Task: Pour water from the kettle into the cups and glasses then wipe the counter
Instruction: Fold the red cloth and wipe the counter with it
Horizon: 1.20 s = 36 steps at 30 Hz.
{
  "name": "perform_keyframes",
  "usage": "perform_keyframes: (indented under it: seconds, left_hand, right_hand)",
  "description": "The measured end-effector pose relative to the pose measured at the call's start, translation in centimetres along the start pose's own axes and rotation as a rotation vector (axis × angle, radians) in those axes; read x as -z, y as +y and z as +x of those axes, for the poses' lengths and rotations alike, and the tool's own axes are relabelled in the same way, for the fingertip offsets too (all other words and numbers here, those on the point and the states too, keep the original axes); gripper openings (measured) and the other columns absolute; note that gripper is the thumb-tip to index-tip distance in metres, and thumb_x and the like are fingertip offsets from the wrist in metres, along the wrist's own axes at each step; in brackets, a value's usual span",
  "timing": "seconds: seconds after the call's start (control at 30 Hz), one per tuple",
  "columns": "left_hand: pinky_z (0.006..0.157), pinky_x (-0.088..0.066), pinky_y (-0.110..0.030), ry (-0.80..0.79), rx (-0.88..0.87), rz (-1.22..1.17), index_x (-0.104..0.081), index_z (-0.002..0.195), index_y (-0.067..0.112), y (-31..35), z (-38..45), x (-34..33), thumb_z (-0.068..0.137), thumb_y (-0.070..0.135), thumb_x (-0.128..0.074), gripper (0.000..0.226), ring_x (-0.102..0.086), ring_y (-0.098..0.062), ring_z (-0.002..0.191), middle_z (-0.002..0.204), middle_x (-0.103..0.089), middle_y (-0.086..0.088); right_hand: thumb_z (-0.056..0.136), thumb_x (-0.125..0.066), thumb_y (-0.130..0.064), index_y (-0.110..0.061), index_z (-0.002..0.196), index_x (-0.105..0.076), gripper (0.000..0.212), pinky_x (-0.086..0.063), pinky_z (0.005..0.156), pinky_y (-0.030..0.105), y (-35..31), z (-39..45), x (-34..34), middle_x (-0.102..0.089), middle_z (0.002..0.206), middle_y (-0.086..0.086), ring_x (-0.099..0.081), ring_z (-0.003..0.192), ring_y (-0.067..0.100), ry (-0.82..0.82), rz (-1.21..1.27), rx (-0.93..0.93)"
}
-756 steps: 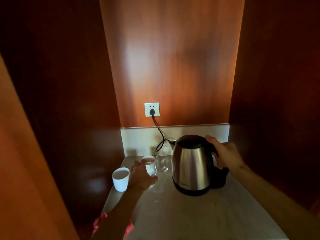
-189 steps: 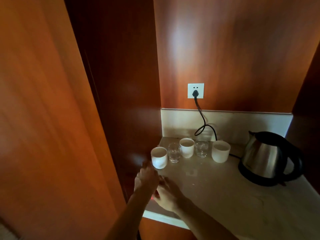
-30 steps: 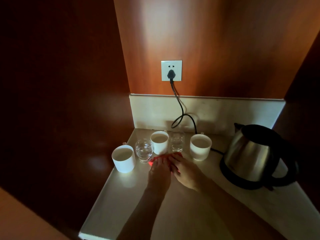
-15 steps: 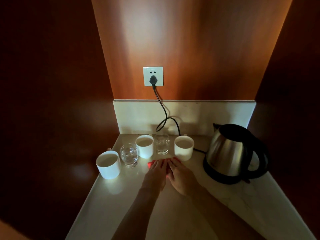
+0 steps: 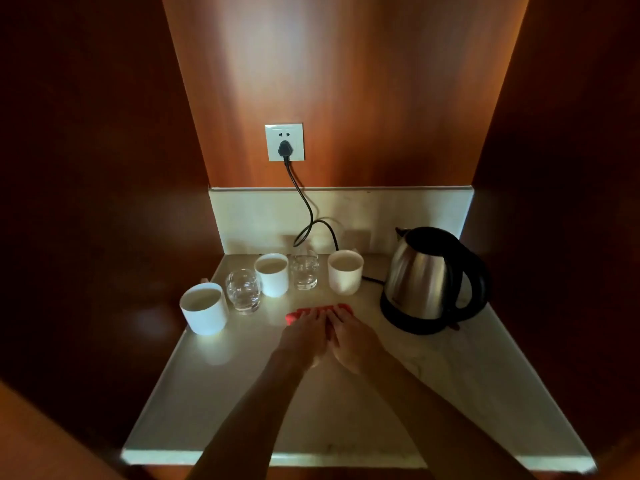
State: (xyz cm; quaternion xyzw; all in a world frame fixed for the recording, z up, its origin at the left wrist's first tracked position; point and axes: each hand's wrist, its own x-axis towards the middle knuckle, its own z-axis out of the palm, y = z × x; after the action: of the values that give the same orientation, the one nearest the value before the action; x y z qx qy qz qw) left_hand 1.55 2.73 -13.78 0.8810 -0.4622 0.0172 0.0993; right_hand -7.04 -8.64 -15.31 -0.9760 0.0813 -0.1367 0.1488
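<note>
Red cloth [image 5: 320, 311] lies flat on the pale counter [image 5: 242, 393], its long axis running left to right, just in front of the row of cups and glasses. Both hands press down on it side by side, palms flat and fingers stretched toward the back wall: the left hand [image 5: 304, 336] and the right hand [image 5: 349, 337] touch each other, neither grip clenched around anything. Only the cloth's far edge shows past the fingertips. Steel kettle [image 5: 424, 280] stands upright to the right on its black base, spout pointing left, handle to the right. Three white cups [image 5: 272, 275] and two glasses [image 5: 243, 291] stand upright behind.
</note>
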Motion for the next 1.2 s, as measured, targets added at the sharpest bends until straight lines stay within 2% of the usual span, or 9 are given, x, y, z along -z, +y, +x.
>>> perform_keyframes:
  seconds: [0.1,0.23,0.37,0.43,0.5,0.63,0.87,1.07,1.2]
  left_hand:
    - [0.096,-0.048,-0.037,0.024,-0.103,-0.073,-0.051,0.133,0.03,1.6,-0.8,0.4,0.096,0.041,-0.04,0.04,-0.05,-0.02,0.122,0.138,-0.051,0.009]
    - [0.085,-0.048,-0.038,0.016,-0.105,0.024,-0.053,0.129,0.026,4.4,-0.7,0.4,0.094,0.035,-0.052,0.036,-0.051,-0.026,0.111,0.129,-0.049,0.003]
    - [0.072,-0.05,-0.038,0.115,-0.088,0.061,-0.063,0.114,0.019,5.4,0.1,-0.5,0.089,0.027,-0.059,0.027,-0.059,-0.028,0.098,0.116,-0.056,-0.002]
    - [0.066,-0.053,-0.037,0.147,-0.086,0.038,-0.066,0.111,0.019,5.0,0.8,-1.1,0.086,0.027,-0.063,0.026,-0.063,-0.028,0.094,0.11,-0.06,-0.001]
    - [0.072,-0.055,-0.04,0.164,-0.082,-0.026,-0.062,0.121,0.017,4.8,1.9,-1.5,0.091,0.028,-0.056,0.032,-0.058,-0.03,0.106,0.117,-0.059,-0.003]
    - [0.094,-0.05,-0.042,0.185,-0.026,-0.178,-0.059,0.128,0.011,4.8,3.4,-1.9,0.094,0.024,-0.038,0.042,-0.051,-0.034,0.12,0.129,-0.057,-0.009]
    - [0.101,-0.042,-0.036,0.134,-0.074,-0.051,-0.056,0.131,0.017,4.5,2.5,-2.4,0.085,0.026,-0.059,0.047,-0.053,-0.026,0.119,0.128,-0.058,-0.003]
    - [0.103,-0.042,-0.036,0.166,-0.076,-0.079,-0.058,0.129,0.011,6.7,-0.9,-1.0,0.081,0.027,-0.062,0.051,-0.053,-0.026,0.121,0.126,-0.061,-0.007]
    - [0.097,-0.046,-0.036,0.257,-0.069,-0.089,-0.066,0.118,0.011,8.5,-3.3,-0.8,0.081,0.04,-0.029,0.06,-0.06,-0.024,0.112,0.116,-0.068,-0.005]
  right_hand:
    - [0.089,-0.039,-0.035,0.002,0.116,-0.074,0.057,-0.061,0.087,0.043,0.7,-2.9,1.6,-0.073,0.119,0.015,-0.069,0.114,0.033,0.048,-0.053,-0.045]
    - [0.077,-0.066,-0.018,0.003,0.107,-0.076,0.037,-0.06,0.086,0.043,2.4,-4.2,2.2,-0.075,0.105,0.015,-0.073,0.1,0.035,0.021,-0.107,-0.071]
    - [0.08,-0.041,-0.025,-0.001,0.106,-0.076,0.049,-0.057,0.092,0.039,3.0,-2.9,2.1,-0.074,0.1,0.013,-0.071,0.098,0.034,-0.053,-0.066,-0.105]
    - [0.091,-0.034,-0.026,0.0,0.128,-0.066,0.055,-0.046,0.106,0.036,2.5,-2.5,3.4,-0.067,0.125,0.015,-0.061,0.12,0.032,-0.034,-0.021,-0.136]
    - [0.103,-0.041,-0.024,-0.005,0.144,-0.051,0.047,-0.034,0.112,0.03,2.5,-1.9,4.3,-0.052,0.146,0.011,-0.048,0.136,0.025,-0.06,-0.012,-0.187]
    - [0.105,-0.044,-0.027,-0.013,0.15,-0.044,0.047,-0.036,0.109,0.029,2.9,-0.3,3.9,-0.043,0.153,0.006,-0.044,0.139,0.021,-0.074,-0.009,-0.257]
    - [0.103,-0.043,-0.027,-0.01,0.151,-0.043,0.05,-0.035,0.114,0.037,3.1,-1.2,4.1,-0.039,0.157,0.009,-0.041,0.143,0.027,-0.133,0.05,-0.27]
    - [0.073,-0.005,-0.051,-0.001,0.144,-0.049,0.097,-0.026,0.121,0.036,2.8,-3.5,4.2,-0.047,0.15,0.018,-0.038,0.143,0.031,-0.138,0.033,-0.201]
    - [0.1,-0.03,-0.033,-0.003,0.151,-0.041,0.061,-0.019,0.121,0.03,2.0,-6.2,5.0,-0.037,0.159,0.015,-0.028,0.149,0.026,-0.186,0.031,-0.212]
